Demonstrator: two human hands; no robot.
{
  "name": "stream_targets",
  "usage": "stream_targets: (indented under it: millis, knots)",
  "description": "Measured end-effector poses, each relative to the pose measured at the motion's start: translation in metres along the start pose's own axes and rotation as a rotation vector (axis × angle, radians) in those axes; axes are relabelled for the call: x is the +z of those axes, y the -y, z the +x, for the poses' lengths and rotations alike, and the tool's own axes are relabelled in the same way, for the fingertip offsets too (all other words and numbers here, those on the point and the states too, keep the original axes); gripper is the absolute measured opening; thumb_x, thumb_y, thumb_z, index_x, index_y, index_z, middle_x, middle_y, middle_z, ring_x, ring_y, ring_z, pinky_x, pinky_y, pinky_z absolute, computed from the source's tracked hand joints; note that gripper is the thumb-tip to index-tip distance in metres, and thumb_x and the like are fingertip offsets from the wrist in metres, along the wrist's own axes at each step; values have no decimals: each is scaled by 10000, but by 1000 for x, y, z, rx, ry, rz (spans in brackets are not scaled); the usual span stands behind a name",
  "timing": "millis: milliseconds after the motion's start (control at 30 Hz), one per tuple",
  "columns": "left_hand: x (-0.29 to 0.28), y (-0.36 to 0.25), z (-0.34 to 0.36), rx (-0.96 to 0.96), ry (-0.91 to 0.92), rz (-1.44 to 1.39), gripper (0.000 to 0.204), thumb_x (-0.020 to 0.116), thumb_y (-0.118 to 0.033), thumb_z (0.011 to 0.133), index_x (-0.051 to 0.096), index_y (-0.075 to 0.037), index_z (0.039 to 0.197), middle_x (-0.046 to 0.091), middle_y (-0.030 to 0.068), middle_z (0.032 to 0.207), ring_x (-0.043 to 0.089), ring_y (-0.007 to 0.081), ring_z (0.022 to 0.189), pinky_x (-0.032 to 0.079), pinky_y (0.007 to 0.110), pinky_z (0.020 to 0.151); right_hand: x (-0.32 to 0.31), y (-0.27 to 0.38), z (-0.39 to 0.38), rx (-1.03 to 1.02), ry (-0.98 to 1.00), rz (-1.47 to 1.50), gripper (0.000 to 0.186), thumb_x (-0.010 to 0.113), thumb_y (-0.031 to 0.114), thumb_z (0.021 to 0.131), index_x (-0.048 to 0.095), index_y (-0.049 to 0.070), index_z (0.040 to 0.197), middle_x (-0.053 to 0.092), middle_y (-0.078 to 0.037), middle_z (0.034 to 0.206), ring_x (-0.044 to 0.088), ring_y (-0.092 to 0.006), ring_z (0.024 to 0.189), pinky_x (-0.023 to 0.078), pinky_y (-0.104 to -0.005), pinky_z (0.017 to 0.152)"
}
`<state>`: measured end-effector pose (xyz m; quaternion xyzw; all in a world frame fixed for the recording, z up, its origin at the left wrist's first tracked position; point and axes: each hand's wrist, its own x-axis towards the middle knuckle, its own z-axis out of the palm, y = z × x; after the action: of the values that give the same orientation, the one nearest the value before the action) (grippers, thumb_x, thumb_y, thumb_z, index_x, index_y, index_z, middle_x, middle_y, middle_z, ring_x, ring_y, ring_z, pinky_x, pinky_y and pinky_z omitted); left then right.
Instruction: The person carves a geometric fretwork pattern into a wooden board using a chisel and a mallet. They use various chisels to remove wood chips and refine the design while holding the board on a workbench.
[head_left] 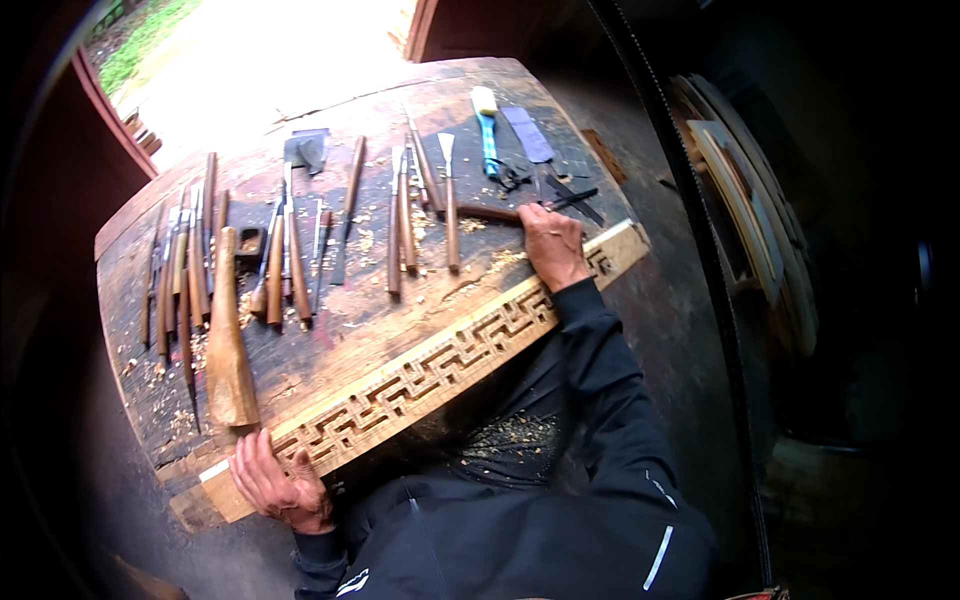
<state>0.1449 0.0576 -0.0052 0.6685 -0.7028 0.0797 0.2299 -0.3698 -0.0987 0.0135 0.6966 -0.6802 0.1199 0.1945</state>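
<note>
A long wooden board [400,392] with a cut fretwork pattern lies slanted along the near edge of the workbench. On its left end rests my left hand [282,484], fingers stretched out over the wood and the thumb apart. My right hand [555,245] is closed at the board's far right part, around the end of a brown-handled carving tool [487,212] whose handle points left; the rest of it is hidden by the hand. A wooden mallet [229,350] lies just beyond my left hand, its thick end toward me.
Several chisels [297,262] are spread over the workbench [340,385] among wood shavings. A blue-handled brush [487,135] and a purple strip [527,134] lie at the far right. Curved panels [745,200] lean at the right, and a bright doorway [270,50] stands beyond the bench.
</note>
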Motion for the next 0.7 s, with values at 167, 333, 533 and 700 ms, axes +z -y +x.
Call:
stream_targets:
  millis: [167,333,533,700]
  knots:
    - [-3,-4,-1,-21,20,-23,482,632,-194,999,689,-5,1438,698,187,1447,610,406,1441,373,585,1332,10,-9,5,10,-18,-77,76,652,23,993,681,84,960,757,-113,957,811,-327,888,627,-460,707]
    - [-3,-2,-1,-9,-1,-11,498,645,-195,966,699,-6,1423,704,177,1420,617,405,1420,376,587,1329,-26,36,25,-46,-199,-1,161,827,81,980,808,100,1139,856,-83,1103,821,-266,785,622,-351,645]
    - [0,-4,0,2,-14,-19,496,649,-175,941,712,-9,1404,718,169,1401,630,399,1406,391,583,1321,24,113,45,-72,-85,164,154,858,287,1024,799,195,914,708,10,625,630,-90,489,475,-283,486]
    - [0,-5,2,2,-34,-7,494,679,-149,909,723,-15,1383,732,167,1374,651,391,1381,406,582,1312,10,165,60,53,9,327,184,878,316,971,784,171,908,753,-88,708,775,-296,656,566,-431,581]
